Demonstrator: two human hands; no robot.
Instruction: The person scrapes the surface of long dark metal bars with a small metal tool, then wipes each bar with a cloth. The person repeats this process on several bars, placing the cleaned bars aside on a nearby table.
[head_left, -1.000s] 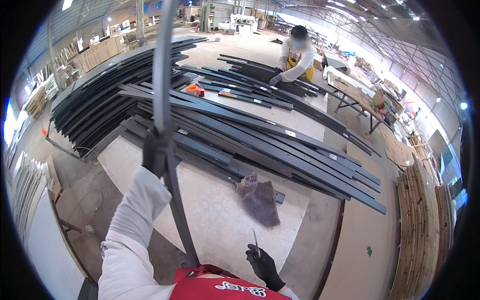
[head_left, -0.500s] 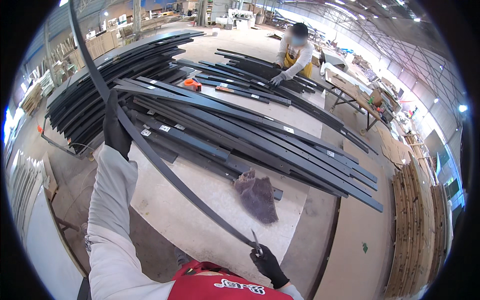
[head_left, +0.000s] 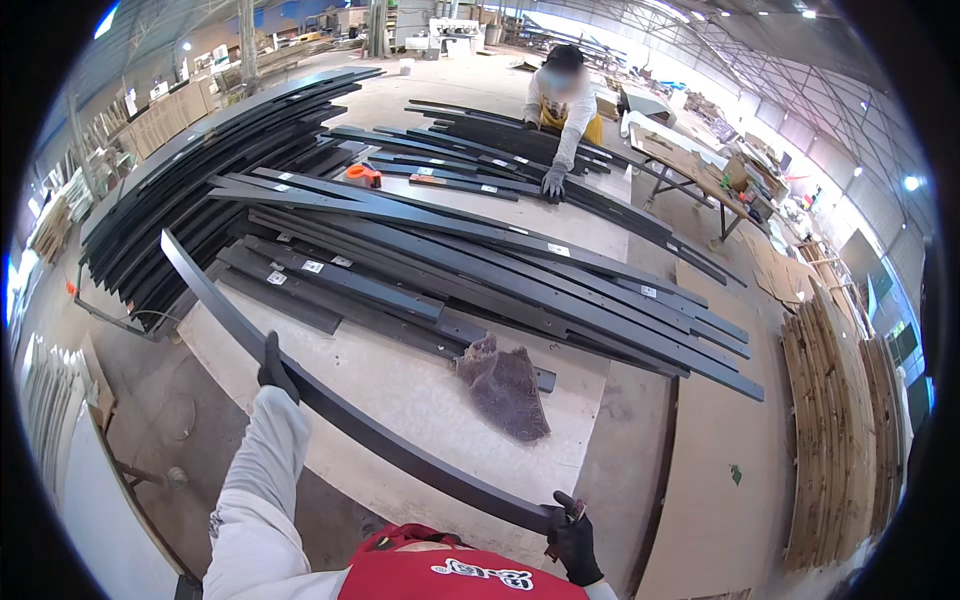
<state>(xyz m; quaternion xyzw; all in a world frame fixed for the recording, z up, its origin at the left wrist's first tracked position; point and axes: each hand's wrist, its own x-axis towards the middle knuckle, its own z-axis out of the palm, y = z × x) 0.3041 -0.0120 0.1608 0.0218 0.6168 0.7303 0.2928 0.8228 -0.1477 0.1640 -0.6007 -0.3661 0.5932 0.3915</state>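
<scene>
The left hand (head_left: pixel 274 368), in a dark glove, grips a long dark strip (head_left: pixel 340 410) partway along its length. The right hand (head_left: pixel 573 535), also gloved, clamps the strip's near end; a small tool or clip appears to sit in the same hand, too small to identify. The strip spans above the near edge of the pale worktable (head_left: pixel 400 385), its far end pointing toward the left stack of strips (head_left: pixel 200 180).

Handling: the strip is thin, narrow and curved, with a smooth matte face. It is judged stiff edgewise but prone to flex and whip flatwise, so a two-point hold, spaced well apart, suits it. Edges may be sharp.

More dark strips (head_left: pixel 480 260) lie fanned across the table. A crumpled brown rag (head_left: pixel 505 385) lies near them. A co-worker's gloved hand (head_left: pixel 553 182) rests on the far strips.
</scene>
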